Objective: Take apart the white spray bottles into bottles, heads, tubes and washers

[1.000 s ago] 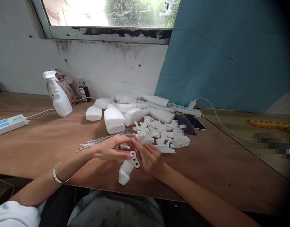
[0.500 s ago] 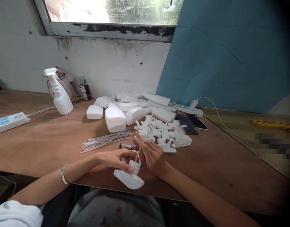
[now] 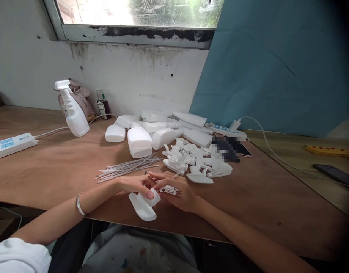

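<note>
A white trigger spray head point(image 3: 144, 207) is gripped in my left hand point(image 3: 137, 185), thumb on its ribbed collar, which tilts up and to the right. My right hand point(image 3: 184, 193) is closed beside it, with fingers bent around a thin white tube point(image 3: 179, 172). The tube's upper end sticks out above the fingers; its lower end is hidden. Another small white piece point(image 3: 168, 189) shows at the right fingers, and I cannot tell exactly what it is. A loose heap of white spray heads point(image 3: 198, 176) lies just beyond. Left of it is a bundle of thin tubes point(image 3: 120, 170).
White bottles point(image 3: 139, 142) lie behind the tubes. An upright spray bottle point(image 3: 77, 119), a bag point(image 3: 80, 99) and a dark bottle point(image 3: 103, 108) stand at the back left. Power strips point(image 3: 13, 145) sit left and back right. A phone point(image 3: 334, 174) lies far right.
The spray head has moved slightly left and tilted, its collar turning toward the right. My right fingers, earlier stretched along the tube, are now bent lower around it near the collar.
</note>
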{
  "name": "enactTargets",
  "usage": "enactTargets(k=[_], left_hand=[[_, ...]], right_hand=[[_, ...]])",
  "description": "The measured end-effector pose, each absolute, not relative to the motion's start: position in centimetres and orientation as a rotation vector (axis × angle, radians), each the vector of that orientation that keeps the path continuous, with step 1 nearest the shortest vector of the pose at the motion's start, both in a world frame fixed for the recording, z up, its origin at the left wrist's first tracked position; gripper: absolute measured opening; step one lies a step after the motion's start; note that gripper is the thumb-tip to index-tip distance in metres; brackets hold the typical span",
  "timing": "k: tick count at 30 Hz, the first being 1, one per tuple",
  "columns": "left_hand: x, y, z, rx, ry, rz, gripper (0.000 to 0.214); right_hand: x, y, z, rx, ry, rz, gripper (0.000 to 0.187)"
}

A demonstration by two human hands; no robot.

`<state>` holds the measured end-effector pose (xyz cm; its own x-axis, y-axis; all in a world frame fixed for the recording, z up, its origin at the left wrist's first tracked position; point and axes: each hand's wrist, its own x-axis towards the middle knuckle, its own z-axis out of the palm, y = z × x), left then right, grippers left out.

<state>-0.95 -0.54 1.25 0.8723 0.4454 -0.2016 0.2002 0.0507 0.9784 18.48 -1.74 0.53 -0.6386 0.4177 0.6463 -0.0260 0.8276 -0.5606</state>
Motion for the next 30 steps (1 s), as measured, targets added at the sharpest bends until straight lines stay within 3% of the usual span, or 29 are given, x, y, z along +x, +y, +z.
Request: enactTargets(k=[13,19,30], left_hand=[[-0.7,-0.2,1.2,1.774,0.546,0.264,0.029],[-0.7,-0.2,1.4,1.881,0.586,0.253,0.032],[-0.6,-0.2,1.0,1.84,0.512,0.116,0.022]], right_hand=[[18.4,-1.2,-0.2,-0.189,-2.262,0.347,0.005],[18.1,-1.3,-0.4,-0.195,-2.214,0.259,0.007],[17.7,-1.5,-1.1,-0.145,-2.251,0.38,0.012]])
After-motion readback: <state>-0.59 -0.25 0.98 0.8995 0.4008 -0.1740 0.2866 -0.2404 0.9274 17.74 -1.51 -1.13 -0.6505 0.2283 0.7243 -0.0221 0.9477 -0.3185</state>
